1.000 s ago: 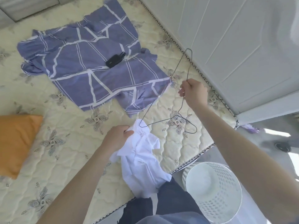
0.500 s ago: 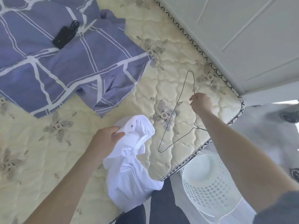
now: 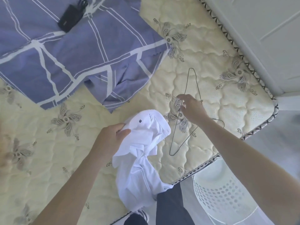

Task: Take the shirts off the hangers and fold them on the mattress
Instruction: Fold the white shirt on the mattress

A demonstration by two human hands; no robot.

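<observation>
A: Left hand point(image 3: 112, 140)?
B: Fingers curled tight into a bunched white shirt point(image 3: 142, 159), thumb on top of the fabric. The shirt is crumpled, off its hanger, upper part over the mattress point(image 3: 211, 103), lower part drooping past the near edge against dark trousers point(image 3: 170, 205).
A: Right hand point(image 3: 193, 109)?
B: Fingers spread and loose, gripping nothing. It hovers over the wire hanger point(image 3: 187, 82); contact, cannot tell.
A: Hanger?
B: Flat on the quilted mattress, just right of the shirt, near the corner.
A: Surroundings?
B: Blue-violet cloth with white lines point(image 3: 65, 54) spread farther back, a black device point(image 3: 71, 20) lying on it. White perforated basket point(image 3: 224, 192) on the floor beside the mattress edge.
</observation>
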